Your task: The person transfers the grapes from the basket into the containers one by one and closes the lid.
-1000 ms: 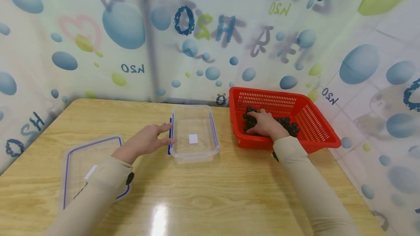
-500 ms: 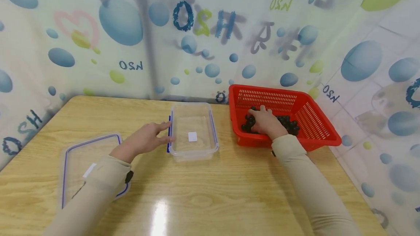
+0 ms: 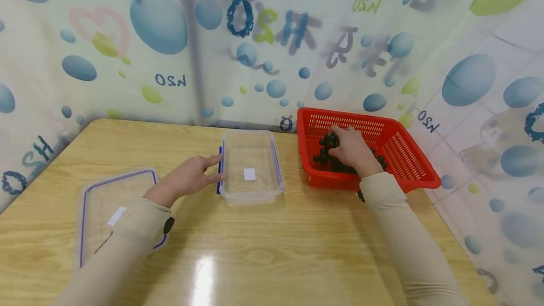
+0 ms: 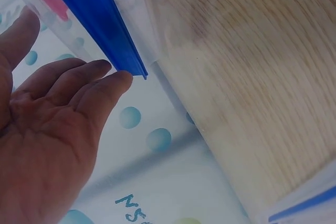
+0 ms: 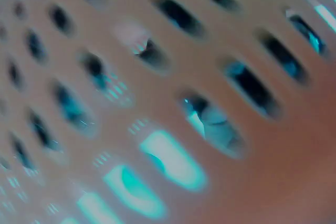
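Note:
In the head view, the left hand (image 3: 187, 178) touches the blue-clipped left side of a clear plastic container (image 3: 238, 158), its fingers extended. The left wrist view has that hand (image 4: 63, 114) with spread fingers by the blue clip (image 4: 100, 19). Inside the red basket (image 3: 331, 179), the right hand (image 3: 352, 149) pinches some dark round fruit, like grapes (image 3: 329, 140), above more dark pieces (image 3: 324, 158). The right wrist view is filled by a slotted surface of the basket (image 5: 173, 77); no hand is visible there.
A clear lid with a blue seal (image 3: 142, 172) lies on the wooden table (image 3: 263, 259) at the left, partly beneath the left forearm. Behind the table hangs a patterned curtain (image 3: 204, 60), which continues along the right side.
The right hand has risen slightly within the basket, lifting some dark pieces toward its back wall. The left hand stays at the container's side.

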`<state>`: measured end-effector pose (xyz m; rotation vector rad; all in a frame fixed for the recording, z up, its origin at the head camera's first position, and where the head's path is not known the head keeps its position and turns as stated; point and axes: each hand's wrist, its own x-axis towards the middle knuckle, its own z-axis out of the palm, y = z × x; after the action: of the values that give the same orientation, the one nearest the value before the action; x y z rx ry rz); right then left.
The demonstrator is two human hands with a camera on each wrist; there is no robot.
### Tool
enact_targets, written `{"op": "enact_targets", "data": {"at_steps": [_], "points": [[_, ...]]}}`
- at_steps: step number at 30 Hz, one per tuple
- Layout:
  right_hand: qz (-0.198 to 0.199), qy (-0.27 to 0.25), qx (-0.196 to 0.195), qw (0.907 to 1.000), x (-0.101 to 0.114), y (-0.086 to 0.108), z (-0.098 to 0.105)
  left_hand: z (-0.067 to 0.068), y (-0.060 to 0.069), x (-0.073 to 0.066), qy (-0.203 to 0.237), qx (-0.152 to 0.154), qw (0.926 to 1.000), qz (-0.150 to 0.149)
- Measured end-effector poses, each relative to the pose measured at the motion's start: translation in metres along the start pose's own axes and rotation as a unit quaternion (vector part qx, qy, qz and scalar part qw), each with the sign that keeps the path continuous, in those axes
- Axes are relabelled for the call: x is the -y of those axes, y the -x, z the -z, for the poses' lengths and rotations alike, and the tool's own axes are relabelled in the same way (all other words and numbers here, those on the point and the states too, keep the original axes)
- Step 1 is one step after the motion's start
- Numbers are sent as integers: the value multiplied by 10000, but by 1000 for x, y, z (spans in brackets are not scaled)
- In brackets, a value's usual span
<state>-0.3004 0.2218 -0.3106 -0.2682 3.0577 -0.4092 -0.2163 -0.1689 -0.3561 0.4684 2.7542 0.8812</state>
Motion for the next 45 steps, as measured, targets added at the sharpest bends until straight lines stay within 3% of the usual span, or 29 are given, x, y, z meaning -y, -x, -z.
{"op": "enact_targets", "data": {"at_steps": [4, 9, 15, 20, 24, 31, 41, 45], "points": [[17, -276, -824, 9962, 12, 3, 22, 1, -1, -1, -46, 31, 10000, -19], [227, -693, -1815, 9807, 38, 6, 48, 0, -1, -1, -102, 48, 9999, -56], [577, -948, -2137, 9706, 76, 11, 62, 1, 0, -1, -30, 57, 10000, -37], [1095, -1378, -2284, 9575, 107, 8, 51, 2, -1, 2, -56, -12, 9999, -118], [1477, -1440, -2199, 9535, 131, 1, 33, 1, -2, 4, -80, -1, 9999, -123], [1593, -1294, -1515, 9669, 161, -5, 0, 0, -3, 2, -70, 103, 9999, -99], [1685, -1541, -461, 9725, 160, -24, -51, 0, -2, 1, -137, 12, 9997, -178], [1623, -1632, -292, 9727, 155, -28, -69, 0, -1, 1, -137, -13, 9996, -256]]}}
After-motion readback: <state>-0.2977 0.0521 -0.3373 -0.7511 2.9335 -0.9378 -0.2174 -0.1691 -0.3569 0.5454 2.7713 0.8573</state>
